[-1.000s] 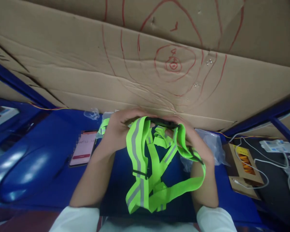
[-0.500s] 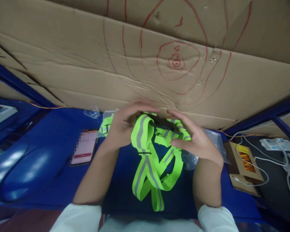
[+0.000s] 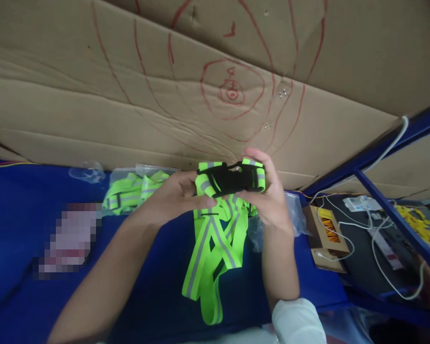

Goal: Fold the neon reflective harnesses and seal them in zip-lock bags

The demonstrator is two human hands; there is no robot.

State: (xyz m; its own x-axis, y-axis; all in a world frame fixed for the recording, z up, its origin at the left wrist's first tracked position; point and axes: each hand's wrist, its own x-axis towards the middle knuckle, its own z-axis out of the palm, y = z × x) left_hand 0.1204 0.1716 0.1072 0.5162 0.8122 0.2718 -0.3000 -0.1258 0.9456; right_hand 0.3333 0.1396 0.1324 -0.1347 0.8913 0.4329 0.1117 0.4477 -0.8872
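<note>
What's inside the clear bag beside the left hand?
Green straps with grey stripes and a black clip. The left hand covers part of the bag's right side; what's behind it can't be seen.

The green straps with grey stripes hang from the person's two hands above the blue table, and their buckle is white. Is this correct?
Not quite: the buckle is black, not white, as the head view shows. The rest is right: the green straps hang from the left hand and right hand above the blue table.
</note>
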